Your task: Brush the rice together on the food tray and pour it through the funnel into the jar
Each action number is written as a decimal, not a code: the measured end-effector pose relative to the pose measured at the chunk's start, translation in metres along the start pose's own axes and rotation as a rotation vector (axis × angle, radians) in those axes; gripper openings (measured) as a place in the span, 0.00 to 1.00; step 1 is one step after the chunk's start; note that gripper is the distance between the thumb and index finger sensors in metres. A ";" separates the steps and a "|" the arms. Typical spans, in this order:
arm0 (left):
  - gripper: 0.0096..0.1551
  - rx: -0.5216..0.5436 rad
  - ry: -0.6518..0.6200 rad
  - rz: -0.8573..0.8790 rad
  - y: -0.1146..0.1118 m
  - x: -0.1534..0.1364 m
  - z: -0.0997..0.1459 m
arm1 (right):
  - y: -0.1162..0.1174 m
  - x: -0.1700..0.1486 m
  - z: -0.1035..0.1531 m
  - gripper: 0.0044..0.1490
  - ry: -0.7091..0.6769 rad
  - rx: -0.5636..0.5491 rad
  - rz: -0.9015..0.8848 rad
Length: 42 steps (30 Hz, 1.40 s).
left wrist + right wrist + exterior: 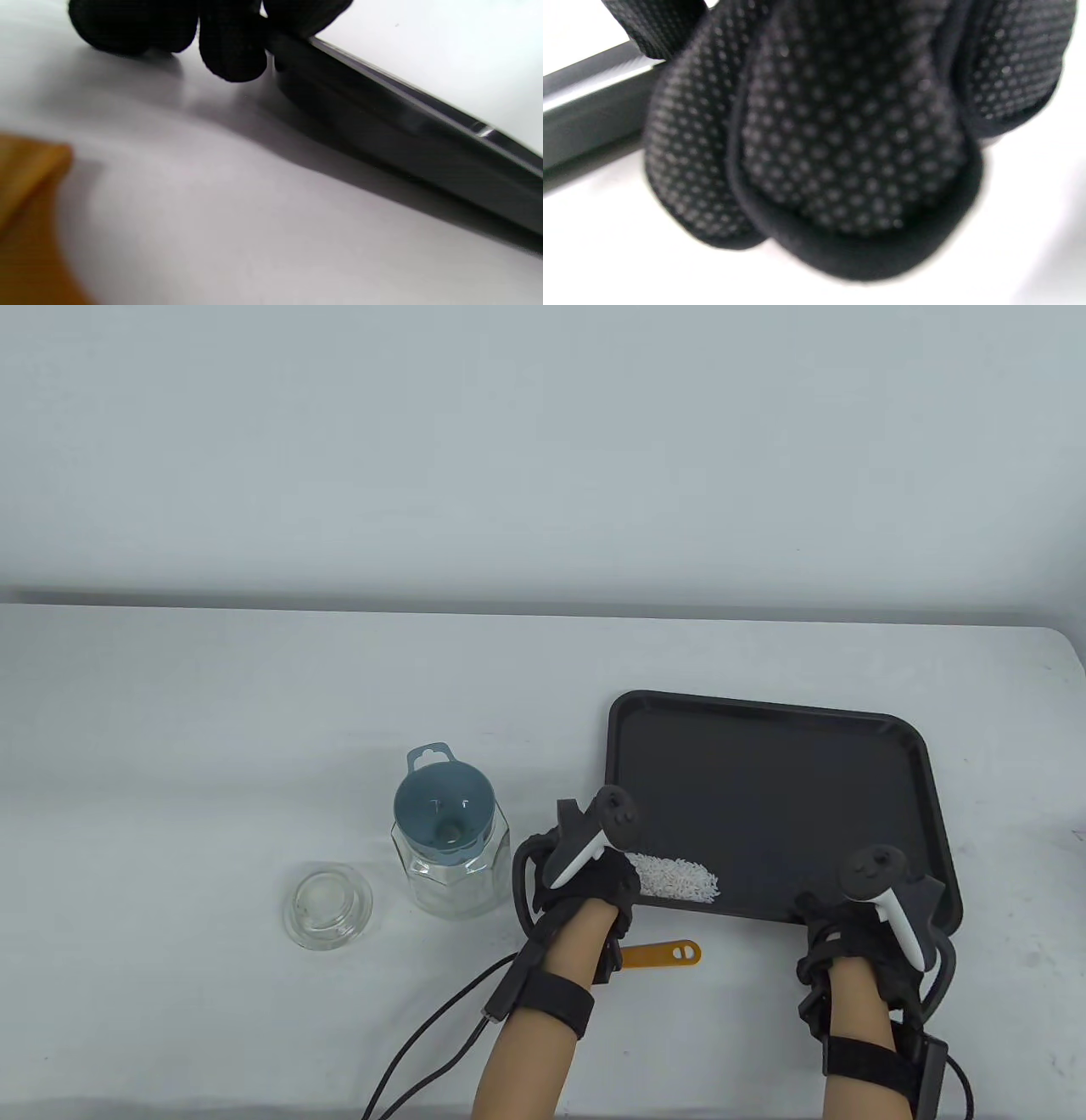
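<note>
The black food tray (pixel 768 780) lies on the white table at right of centre, and a small pile of white rice (pixel 676 877) sits in its near-left corner. My left hand (pixel 594 875) is at that corner. In the left wrist view its curled fingers (pixel 231 51) close on the corner of the tray (pixel 403 123), one fingertip on top of the rim. My right hand (pixel 848 918) grips the near-right edge. Its curled fingers (pixel 840 148) fill the right wrist view beside the tray rim (pixel 589 110). The glass jar (pixel 451 874) with a blue funnel (pixel 443 806) stands left of the tray.
An orange brush handle (pixel 663 954) lies on the table just in front of the tray, its left end hidden under my left hand; it shows as an orange blur (pixel 25 203) in the left wrist view. The glass jar lid (pixel 328 905) rests left of the jar. Cables trail off the near edge.
</note>
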<state>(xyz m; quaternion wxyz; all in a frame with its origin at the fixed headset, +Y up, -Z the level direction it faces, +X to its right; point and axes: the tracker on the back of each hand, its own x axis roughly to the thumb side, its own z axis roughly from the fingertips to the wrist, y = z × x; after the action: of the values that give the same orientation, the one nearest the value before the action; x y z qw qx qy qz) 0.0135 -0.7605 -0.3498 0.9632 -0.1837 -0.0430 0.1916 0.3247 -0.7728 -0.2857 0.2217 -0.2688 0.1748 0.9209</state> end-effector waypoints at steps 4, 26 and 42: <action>0.27 -0.001 -0.029 0.103 -0.002 -0.006 0.017 | 0.001 -0.015 0.002 0.42 0.003 0.024 -0.183; 0.28 0.024 -0.114 0.327 -0.012 -0.009 0.040 | 0.019 -0.048 -0.008 0.41 0.008 0.154 -0.944; 0.30 0.031 -0.112 0.400 -0.012 -0.020 0.046 | 0.019 -0.039 -0.008 0.31 -0.037 0.015 -1.092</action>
<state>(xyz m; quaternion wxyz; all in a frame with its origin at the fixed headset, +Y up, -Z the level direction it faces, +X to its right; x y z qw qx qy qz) -0.0073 -0.7633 -0.3030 0.9048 -0.1629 -0.0563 0.3894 0.3487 -0.8045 -0.2661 0.6727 -0.3029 0.0125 0.6750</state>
